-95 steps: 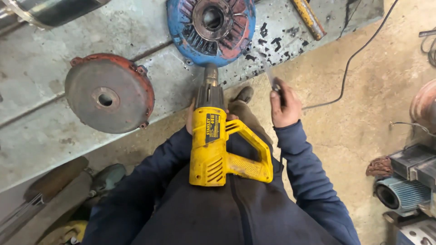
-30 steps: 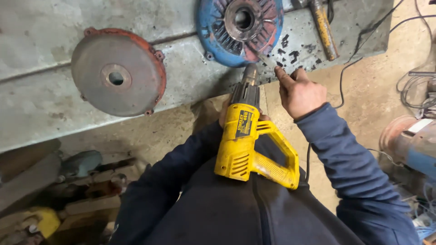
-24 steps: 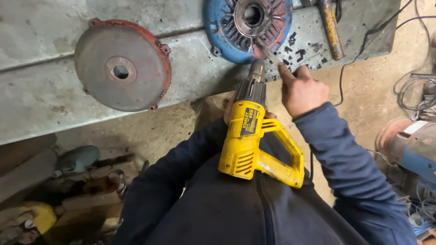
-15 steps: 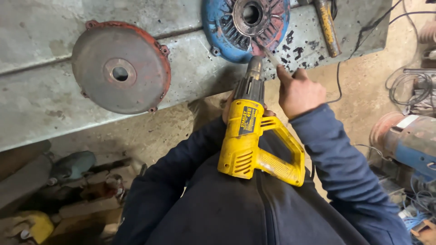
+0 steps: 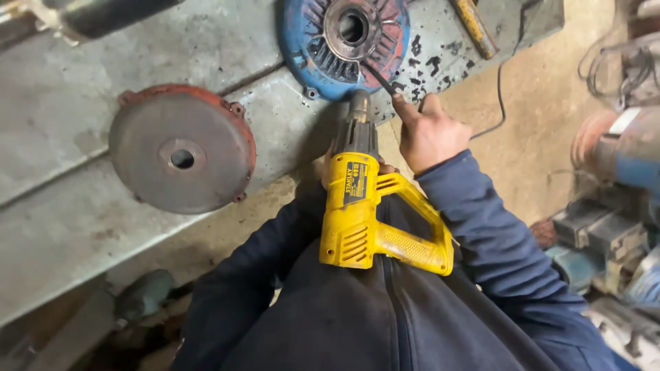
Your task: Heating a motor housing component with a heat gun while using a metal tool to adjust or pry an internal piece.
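Yellow plastic is filling the middle of the view: a yellow heat gun (image 5: 364,213) is lying across the person's dark blue lap, its dark metal nozzle pointing far toward the near rim of a blue motor end cover (image 5: 323,51). The left hand (image 5: 331,168) is mostly hidden behind the gun's body, only a few fingers showing on either side, and they are wrapping around the barrel just below the nozzle. The right hand (image 5: 427,134) is sitting just right of the nozzle, its fingers pinched around a thin dark rod (image 5: 377,77) whose far tip is reaching into the blue cover's inner face, close to the round grey hub with its centre hole. The blue cover is resting on the far part of a scuffed grey metal worktop (image 5: 62,137), with flakes of dark debris scattered just to its right. To the left, well apart from it, a rust-red round cover (image 5: 182,148) is lying flat on the same worktop. A yellow-handled tool (image 5: 473,26) is lying at the far right of the worktop, and a thin black cable (image 5: 500,96) is trailing from there over the sandy floor. Blurred grey and blue machine parts (image 5: 612,206) are crowding the right edge.
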